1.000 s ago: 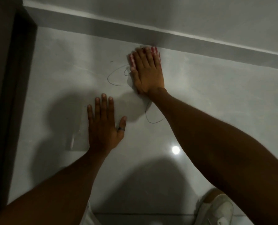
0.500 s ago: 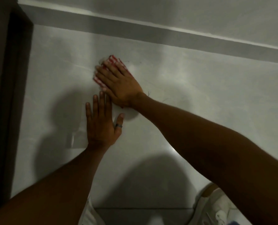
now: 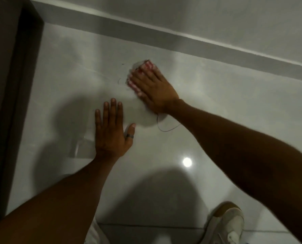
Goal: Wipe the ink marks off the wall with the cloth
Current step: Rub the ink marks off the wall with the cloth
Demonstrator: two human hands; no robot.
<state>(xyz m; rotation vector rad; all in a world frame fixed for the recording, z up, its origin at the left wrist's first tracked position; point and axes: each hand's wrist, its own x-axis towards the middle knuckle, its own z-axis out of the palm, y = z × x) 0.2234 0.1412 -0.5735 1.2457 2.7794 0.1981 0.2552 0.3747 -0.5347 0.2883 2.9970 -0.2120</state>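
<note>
My right hand (image 3: 153, 88) presses a red-and-white cloth (image 3: 135, 85) flat against the glossy grey wall tile (image 3: 226, 95); the cloth shows only around the fingertips. Thin ink lines (image 3: 166, 128) loop just below my right wrist, and fainter ink strokes (image 3: 120, 81) lie left of the cloth. My left hand (image 3: 111, 132), a dark ring on its thumb, rests flat on the tile below and left of the right hand, fingers spread, holding nothing.
A dark door frame (image 3: 11, 103) runs down the left edge. A grey band (image 3: 182, 44) crosses the wall above the tile. A white shoe (image 3: 226, 224) stands on the floor at lower right. A light glare (image 3: 187, 162) reflects on the tile.
My right hand with the cloth swept left across the ink marks, then back to the right. The left hand stayed pressed on the tile.
</note>
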